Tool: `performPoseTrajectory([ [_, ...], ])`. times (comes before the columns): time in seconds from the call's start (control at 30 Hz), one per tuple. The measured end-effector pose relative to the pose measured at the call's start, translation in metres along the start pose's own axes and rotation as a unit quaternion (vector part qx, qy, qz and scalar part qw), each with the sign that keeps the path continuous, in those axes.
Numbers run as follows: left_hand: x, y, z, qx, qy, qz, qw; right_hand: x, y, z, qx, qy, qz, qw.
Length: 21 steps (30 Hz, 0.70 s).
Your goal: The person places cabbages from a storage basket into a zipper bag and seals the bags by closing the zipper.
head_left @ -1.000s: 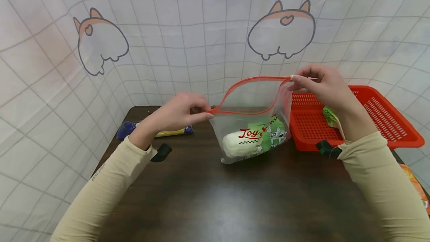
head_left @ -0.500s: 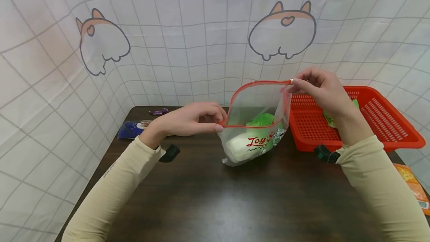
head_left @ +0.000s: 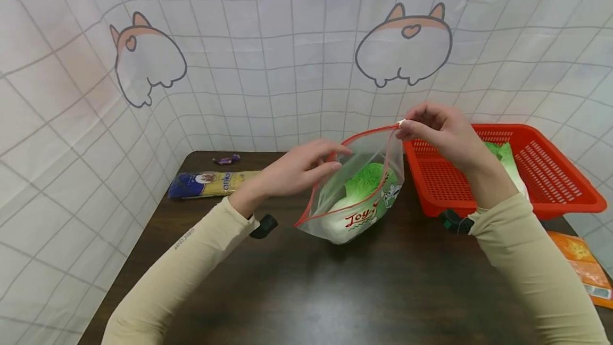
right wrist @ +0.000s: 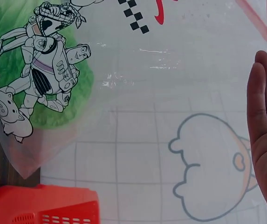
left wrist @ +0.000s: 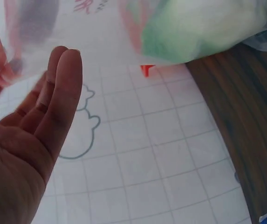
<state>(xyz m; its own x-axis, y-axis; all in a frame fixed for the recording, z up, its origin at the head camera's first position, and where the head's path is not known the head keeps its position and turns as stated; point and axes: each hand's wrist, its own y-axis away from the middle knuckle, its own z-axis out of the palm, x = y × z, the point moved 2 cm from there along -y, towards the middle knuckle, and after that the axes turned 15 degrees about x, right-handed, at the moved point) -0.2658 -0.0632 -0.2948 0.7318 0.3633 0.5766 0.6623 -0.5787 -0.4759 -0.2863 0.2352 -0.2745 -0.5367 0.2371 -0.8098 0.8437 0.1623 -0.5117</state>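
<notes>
A clear zip bag (head_left: pixel 361 218) with a red zip edge and red "Toy" lettering hangs with its mouth gaping. Inside lies a napa cabbage (head_left: pixel 366 179), green leaves up and white base at the lower left. My right hand (head_left: pixel 442 134) pinches the bag's upper right corner between thumb and fingers. At the mouth's far left side is my left hand (head_left: pixel 301 170), fingers extended and overlapping the far rim. The bag's left corner sticks out free below that hand. In the left wrist view, the left fingers (left wrist: pixel 61 100) look nearly straight, beside the plastic.
On the right stands a red plastic basket (head_left: pixel 570 207) holding a leafy green vegetable (head_left: pixel 510 166). An orange packet (head_left: pixel 581 265) lies at the right edge. A pasta packet (head_left: pixel 206 183) and a small purple wrapped item (head_left: pixel 226 159) lie back left on the dark table (head_left: pixel 268 292).
My left hand has let go of the bag's left corner and moved right to the mouth. That corner has dropped forward, and the mouth gapes more toward me. The right hand shifted slightly left, still pinching.
</notes>
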Motion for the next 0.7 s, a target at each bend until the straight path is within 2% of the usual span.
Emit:
performPoseTrajectory([
  [0.1,-0.003,-0.002,0.007,0.012,-0.019,-0.024,0.9995,-0.001,0.001,0.004,-0.005,0.005,-0.006,1.0],
  [0.23,-0.006,-0.002,0.015,0.039,-0.032,-0.05,0.9975,-0.005,0.005,0.011,0.0,0.036,-0.011,0.999],
  [0.33,-0.004,-0.002,0.016,0.06,-0.045,-0.055,0.9957,-0.012,0.009,0.017,0.019,0.09,-0.055,0.994],
  [0.4,-0.003,-0.002,0.016,0.072,-0.051,-0.059,0.9944,-0.019,0.013,0.021,0.026,0.142,-0.114,0.983],
  [0.5,-0.003,-0.004,0.015,0.089,-0.048,-0.064,0.9928,-0.029,0.021,0.026,0.016,0.221,-0.218,0.95],
  [0.53,-0.003,-0.004,0.015,0.094,-0.044,-0.066,0.9925,-0.033,0.024,0.028,0.0,0.236,-0.244,0.941],
  [0.6,-0.003,-0.004,0.015,0.1,-0.033,-0.07,0.992,-0.039,0.03,0.031,-0.053,0.245,-0.275,0.928],
  [0.7,-0.001,-0.004,0.016,0.106,-0.024,-0.07,0.9916,-0.042,0.037,0.035,-0.137,0.253,-0.285,0.914],
])
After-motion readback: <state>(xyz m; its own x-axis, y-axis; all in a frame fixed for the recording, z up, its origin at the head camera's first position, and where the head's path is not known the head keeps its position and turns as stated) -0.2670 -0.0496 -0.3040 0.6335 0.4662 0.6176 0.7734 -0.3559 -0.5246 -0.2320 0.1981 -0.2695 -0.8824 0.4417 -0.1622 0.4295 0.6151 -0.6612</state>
